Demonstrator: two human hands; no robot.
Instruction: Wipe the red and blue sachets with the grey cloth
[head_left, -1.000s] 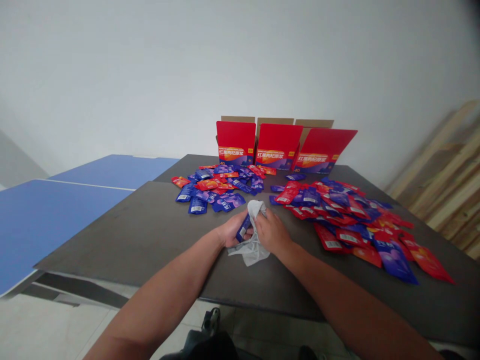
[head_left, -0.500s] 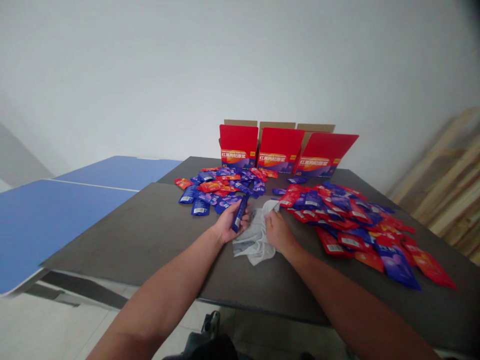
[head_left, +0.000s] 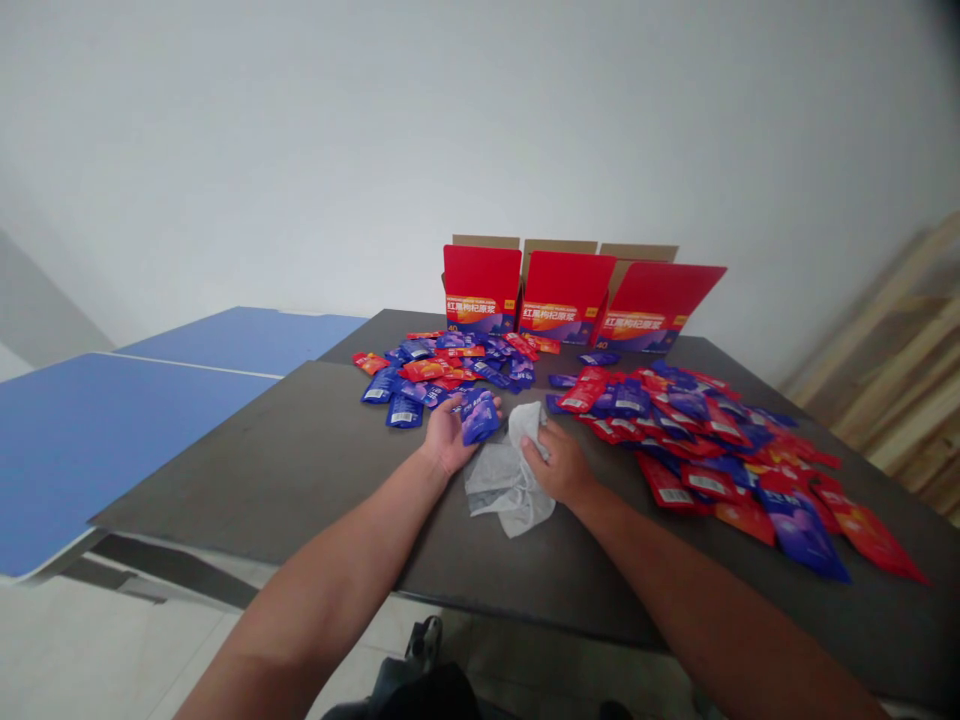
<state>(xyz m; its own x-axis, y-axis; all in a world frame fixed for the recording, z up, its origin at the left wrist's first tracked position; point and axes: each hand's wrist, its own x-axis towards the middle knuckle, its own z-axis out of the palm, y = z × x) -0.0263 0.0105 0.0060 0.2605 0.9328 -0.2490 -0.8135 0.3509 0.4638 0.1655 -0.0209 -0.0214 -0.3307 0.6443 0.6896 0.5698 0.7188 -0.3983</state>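
My left hand [head_left: 448,437] holds a blue sachet [head_left: 479,415] flat on its fingers, just at the near edge of the left heap of blue and red sachets [head_left: 442,370]. My right hand [head_left: 559,465] is closed on a crumpled grey cloth [head_left: 506,482] that lies on the dark table [head_left: 300,460] between my hands. A larger spread of red and blue sachets [head_left: 712,440] lies to the right of that hand.
Three open red cartons [head_left: 570,300] stand in a row at the table's far edge against the white wall. A blue table [head_left: 112,410] adjoins on the left. Wooden slats [head_left: 900,380] lean at the right. A dark bag [head_left: 420,680] sits below me.
My left hand has moved away from the cloth toward the left heap, turning the blue sachet from upright to flat. My right hand keeps hold of the cloth, which now lies lower on the table.
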